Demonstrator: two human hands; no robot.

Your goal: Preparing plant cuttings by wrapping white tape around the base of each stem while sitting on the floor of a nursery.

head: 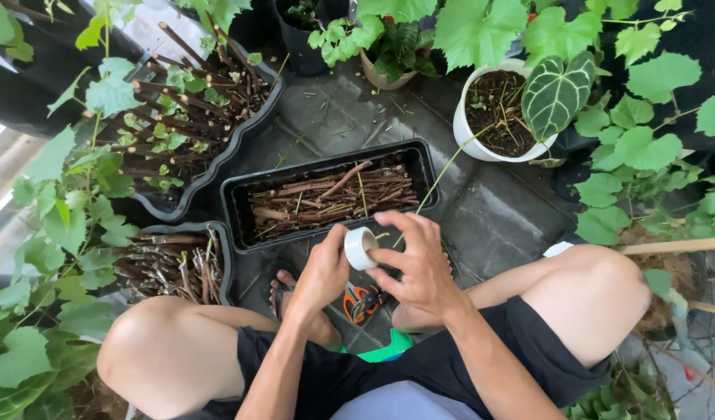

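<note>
1. White tape roll [361,247]: we hold it between both hands, above the near edge of the black tray [237,204]. Our left hand [324,268] pinches the roll's side; our right hand [416,260] curls its fingers over the top and front, thumb beneath.
2. Progress, as we judge it: no strip hangs free that we can see, and the cut stems [330,196] in the tray lie bare, so wrapping looks not yet begun.
3. Orange-handled pruners [363,302] lie on the floor below our hands, between our feet.
4. Far left, a dark planter [264,105] holds upright sprouting cuttings; another tub [221,264] sits near left.
5. White pot [460,117] of soil, far right.
6. Labels and signs: none visible on any container.
</note>
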